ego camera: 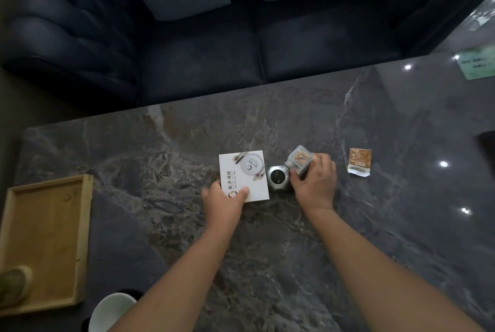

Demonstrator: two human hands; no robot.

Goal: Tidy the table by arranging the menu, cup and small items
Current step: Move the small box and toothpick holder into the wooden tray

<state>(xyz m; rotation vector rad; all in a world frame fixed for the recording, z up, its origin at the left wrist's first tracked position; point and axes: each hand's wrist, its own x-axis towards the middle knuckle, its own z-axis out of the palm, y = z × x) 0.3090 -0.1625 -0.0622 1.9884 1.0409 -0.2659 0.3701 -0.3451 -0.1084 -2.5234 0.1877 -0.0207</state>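
While the left hand [223, 199] pinches the menu [243, 177] mid-table and the right hand [316, 180] clasps the clear box [299, 160], either could knock the metal cup [278, 177] between them.

White cup [111, 310] cut by bottom edge and left forearm, green card [476, 62] cut at right edge, its text unreadable, brown sachet [359, 161] print too small

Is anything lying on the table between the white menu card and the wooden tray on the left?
Nothing visible: the dark marble table is bare between the white menu card, held by the left hand, and the wooden tray.
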